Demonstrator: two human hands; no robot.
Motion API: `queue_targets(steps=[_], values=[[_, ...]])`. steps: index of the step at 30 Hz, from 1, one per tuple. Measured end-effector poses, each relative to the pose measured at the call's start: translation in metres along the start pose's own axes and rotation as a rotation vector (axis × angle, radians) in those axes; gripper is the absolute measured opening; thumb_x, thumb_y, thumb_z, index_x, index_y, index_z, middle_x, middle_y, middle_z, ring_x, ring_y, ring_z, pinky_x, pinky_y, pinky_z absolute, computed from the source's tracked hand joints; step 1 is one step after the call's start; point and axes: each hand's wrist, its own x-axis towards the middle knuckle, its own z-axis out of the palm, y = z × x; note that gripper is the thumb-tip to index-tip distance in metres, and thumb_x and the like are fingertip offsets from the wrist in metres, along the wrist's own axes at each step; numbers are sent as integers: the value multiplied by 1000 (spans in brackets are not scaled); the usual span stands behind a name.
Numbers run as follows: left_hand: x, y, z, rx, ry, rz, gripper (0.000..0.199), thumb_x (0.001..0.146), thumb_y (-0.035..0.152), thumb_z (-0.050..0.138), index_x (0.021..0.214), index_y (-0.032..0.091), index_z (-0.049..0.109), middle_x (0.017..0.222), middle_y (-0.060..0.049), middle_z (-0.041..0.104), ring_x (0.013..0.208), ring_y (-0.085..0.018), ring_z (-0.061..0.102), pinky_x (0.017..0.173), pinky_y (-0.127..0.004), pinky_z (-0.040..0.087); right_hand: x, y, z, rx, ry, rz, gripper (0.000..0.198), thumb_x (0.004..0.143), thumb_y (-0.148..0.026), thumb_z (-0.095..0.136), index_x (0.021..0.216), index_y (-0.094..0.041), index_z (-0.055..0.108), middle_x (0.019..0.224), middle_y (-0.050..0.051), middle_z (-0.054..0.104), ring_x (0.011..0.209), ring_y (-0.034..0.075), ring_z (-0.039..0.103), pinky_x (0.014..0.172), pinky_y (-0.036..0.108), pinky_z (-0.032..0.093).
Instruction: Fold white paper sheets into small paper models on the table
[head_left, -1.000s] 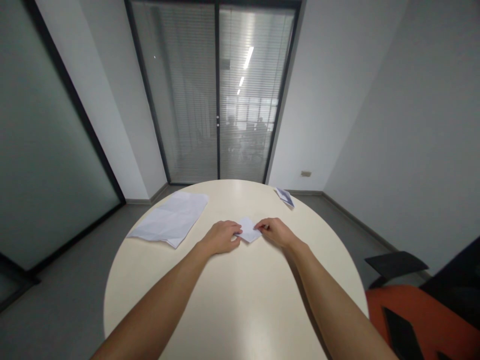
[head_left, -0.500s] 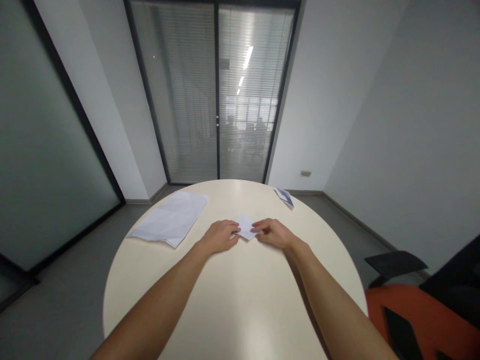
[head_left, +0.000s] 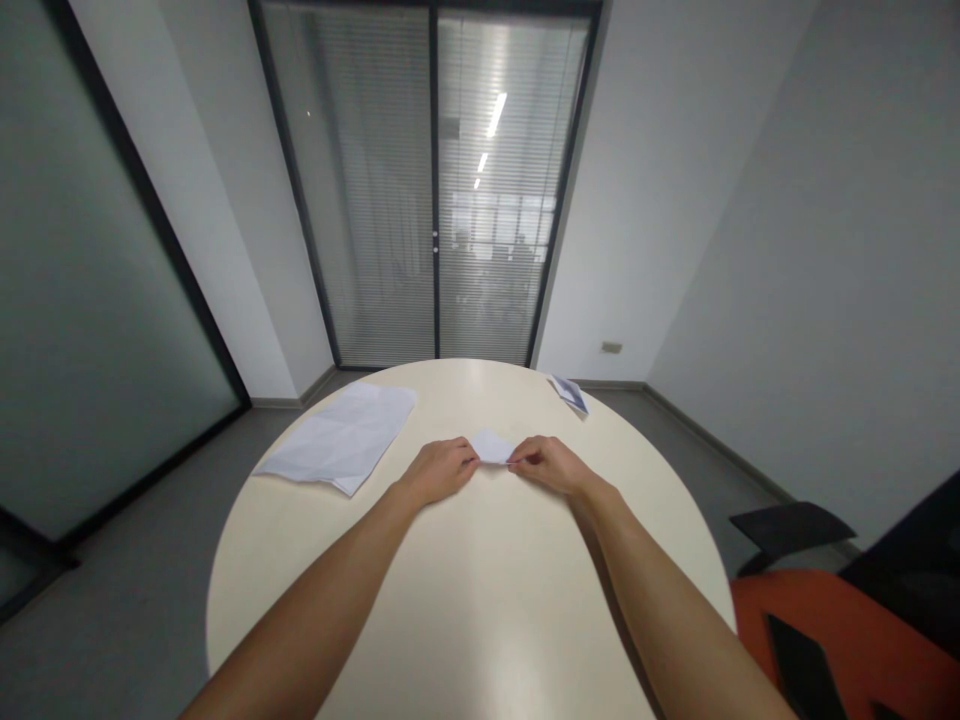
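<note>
A small piece of white paper (head_left: pixel 492 447) lies between my two hands near the middle of the round table. Its near side now runs as a straight edge from hand to hand, and its far side comes to a blunt point. My left hand (head_left: pixel 442 469) pinches the left end of that edge, fingers closed. At the right end, my right hand (head_left: pixel 549 463) holds the paper between thumb and fingers. The fingertips cover both ends of the sheet.
Larger white sheets (head_left: pixel 341 435) lie at the left of the cream table (head_left: pixel 465 580). A folded paper piece (head_left: pixel 570 394) sits by the far right rim. An orange chair (head_left: pixel 847 640) with black armrests stands to the right. Glass panels with blinds (head_left: pixel 435 200) rise beyond.
The paper's near corner, which pointed toward me, no longer shows; a straight near edge is there instead. Both hands have shifted slightly and their fingers have closed on the ends.
</note>
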Motion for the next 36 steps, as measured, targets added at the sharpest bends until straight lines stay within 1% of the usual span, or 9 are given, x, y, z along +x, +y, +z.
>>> queue_targets(steps=[2,5,10,19,23,28,32,34,36], values=[[0,-2,1,-14,0,-20,29,101,31,47,108,22,73,109,-6,72,98,-21,68,87,-30,51,0,0,-1,-1,12,45,23,84,-40,70,92,-21,81,84,5,77,72,18,65,66,27,48],[1,-4,3,-38,5,-66,29,101,29,46,109,21,72,108,-6,73,99,-22,69,86,-30,51,-1,-1,-2,25,18,85,27,86,-43,68,92,-19,79,84,5,77,71,19,66,65,27,47],[3,-6,5,-73,19,-102,28,101,29,45,110,23,71,108,-5,75,98,-22,69,85,-29,50,-1,-4,-4,12,-9,58,30,92,-43,61,93,-19,78,88,6,77,75,20,66,67,28,46],[5,-6,7,-120,74,-175,29,98,27,50,121,25,68,104,-3,77,95,-21,70,86,-29,51,1,-7,-4,-69,6,25,33,96,-37,51,102,-18,77,90,7,77,72,19,63,67,29,43],[6,-8,12,-172,101,-175,33,96,23,52,127,23,64,116,-3,74,100,-19,70,91,-29,51,3,-8,-2,-97,22,7,32,97,-34,51,104,-19,78,95,7,78,75,20,65,69,29,44],[4,-9,14,-187,105,-151,47,94,20,54,141,24,54,134,-4,66,109,-20,68,99,-31,51,6,-10,2,-192,58,-41,29,96,-30,52,103,-21,79,99,8,76,84,22,66,75,30,45],[3,-10,15,-146,120,-90,44,94,17,52,136,25,60,143,-3,60,122,-20,62,107,-33,48,7,-13,4,-242,50,-46,29,96,-24,52,108,-21,78,94,8,74,83,21,65,77,29,45],[3,-11,17,-128,115,-72,38,95,17,51,128,25,67,143,-1,60,119,-20,64,106,-33,49,6,-13,6,-251,69,-35,32,95,-23,53,118,-20,75,95,8,73,82,20,64,77,29,46],[4,-11,18,-112,106,-57,34,96,17,49,121,26,72,141,-1,61,116,-20,66,105,-33,50,6,-13,7,-241,97,-20,37,94,-23,55,128,-18,69,101,9,72,81,19,64,77,29,47]])
